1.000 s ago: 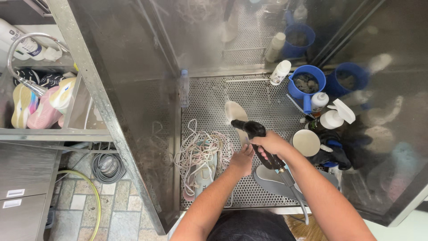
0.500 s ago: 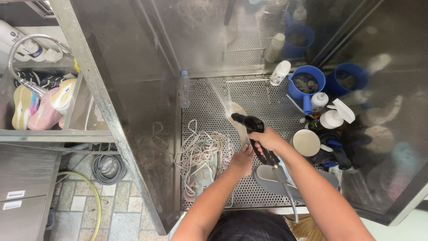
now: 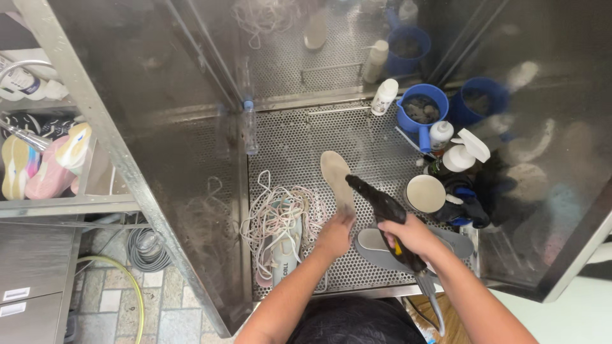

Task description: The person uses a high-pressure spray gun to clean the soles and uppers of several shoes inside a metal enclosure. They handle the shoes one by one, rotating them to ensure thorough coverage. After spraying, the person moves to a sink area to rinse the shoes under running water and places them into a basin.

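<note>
A beige insole [image 3: 336, 176], flat and elongated with a rounded toe, is held at its near end by the left hand [image 3: 336, 233], whose fingers are closed around it; it is seen over the perforated metal tray [image 3: 299, 137] inside a steel-walled cabinet. A black spray gun [image 3: 382, 210], long and tapered, is gripped in the closed right hand [image 3: 413, 234], and its nozzle is pointed at the insole, just beside its right edge. A grey hose [image 3: 433, 299] is seen running from the gun toward the person.

A grey insole [image 3: 376, 248] is lying on the tray beneath the right hand. To the left, a loose tangle of white laces [image 3: 280, 213] is piled on the holes, partly over a pale insole with dark lettering [image 3: 285, 258].

At the tray's far right, a white squeeze bottle with a printed label [image 3: 384, 97] is standing upright beside a blue plastic jug [image 3: 421, 111] filled with grey contents. A small white bottle [image 3: 440, 135] and a white trigger sprayer [image 3: 468, 150] are grouped near it, next to a round cream-coloured lid [image 3: 426, 193]. A clear plastic bottle with a blue cap [image 3: 249, 127] is set against the left wall. White rectangular labels [image 3: 14, 301] are stuck on the grey cabinet at lower left.
</note>
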